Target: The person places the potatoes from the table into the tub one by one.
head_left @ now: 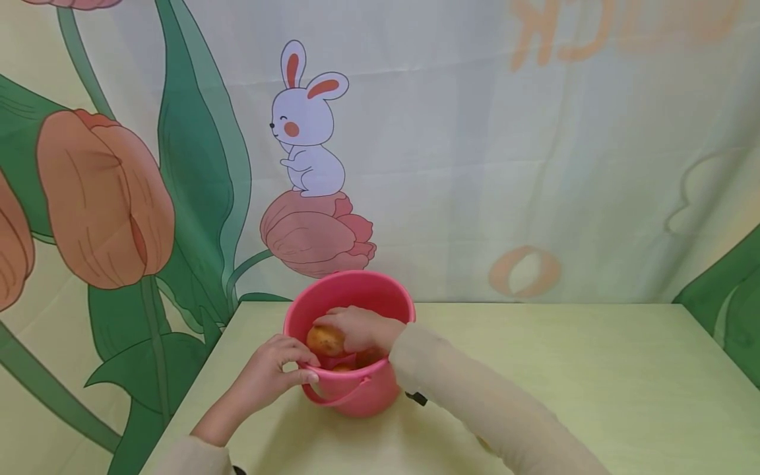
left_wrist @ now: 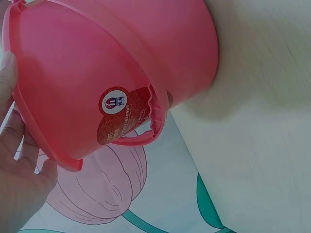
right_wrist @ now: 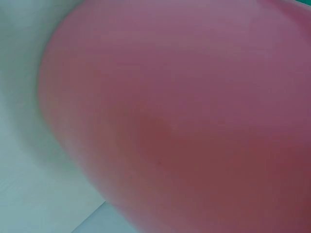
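A pink bucket [head_left: 380, 389] stands on the table, its handle hanging down on the near side. My left hand [head_left: 270, 373] grips the bucket's near-left rim, thumb outside; in the left wrist view the fingers hold that rim beside a red label [left_wrist: 121, 116]. My right hand [head_left: 356, 328] reaches inside and holds a yellow-brown, spotted potato [head_left: 326, 340], its fingers over the top and right side. Lower in the bucket, a darker brown round thing [head_left: 369, 357] and an orange-toned one show partly. The right wrist view has only the bucket's outer wall [right_wrist: 184, 116], blurred.
The pale table [head_left: 564, 382] extends to the right of the bucket. Directly behind it hangs a cloth backdrop [head_left: 445, 165] printed with tulips and a rabbit. Under the right sleeve a small black piece [head_left: 417, 398] shows.
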### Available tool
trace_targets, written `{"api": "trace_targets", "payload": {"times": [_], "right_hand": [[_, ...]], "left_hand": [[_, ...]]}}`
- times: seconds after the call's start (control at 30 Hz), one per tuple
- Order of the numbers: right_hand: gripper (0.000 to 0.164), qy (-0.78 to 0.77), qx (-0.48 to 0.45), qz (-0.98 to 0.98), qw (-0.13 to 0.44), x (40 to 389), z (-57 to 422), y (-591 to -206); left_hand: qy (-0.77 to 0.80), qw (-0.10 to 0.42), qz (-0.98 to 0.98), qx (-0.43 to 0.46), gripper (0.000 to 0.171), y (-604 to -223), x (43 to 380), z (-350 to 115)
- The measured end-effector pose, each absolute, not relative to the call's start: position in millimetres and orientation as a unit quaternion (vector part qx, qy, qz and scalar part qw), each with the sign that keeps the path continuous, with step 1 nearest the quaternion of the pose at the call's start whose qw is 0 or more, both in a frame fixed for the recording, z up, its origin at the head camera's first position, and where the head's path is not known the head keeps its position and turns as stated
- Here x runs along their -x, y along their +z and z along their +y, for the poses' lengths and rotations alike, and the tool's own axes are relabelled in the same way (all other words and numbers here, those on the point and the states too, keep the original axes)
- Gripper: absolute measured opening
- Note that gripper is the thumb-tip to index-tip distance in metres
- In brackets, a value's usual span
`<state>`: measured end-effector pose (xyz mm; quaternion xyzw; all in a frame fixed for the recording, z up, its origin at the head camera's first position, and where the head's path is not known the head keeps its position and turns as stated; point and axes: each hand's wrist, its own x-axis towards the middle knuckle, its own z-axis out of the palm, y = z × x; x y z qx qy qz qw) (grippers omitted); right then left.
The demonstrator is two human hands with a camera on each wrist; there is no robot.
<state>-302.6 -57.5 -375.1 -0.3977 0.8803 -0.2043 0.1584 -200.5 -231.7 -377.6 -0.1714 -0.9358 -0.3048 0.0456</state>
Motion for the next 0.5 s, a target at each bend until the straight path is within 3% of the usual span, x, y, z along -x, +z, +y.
{"api": "trace_targets", "payload": {"times": [0.5], "right_hand": [[0.078, -0.236, 0.362, 0.880, 0.198, 301.1, -60.3, -376.9]], "left_hand": [[-0.309, 0.041, -0.938, 0.151, 0.016, -377.7, 200.8, -230.9]]}}
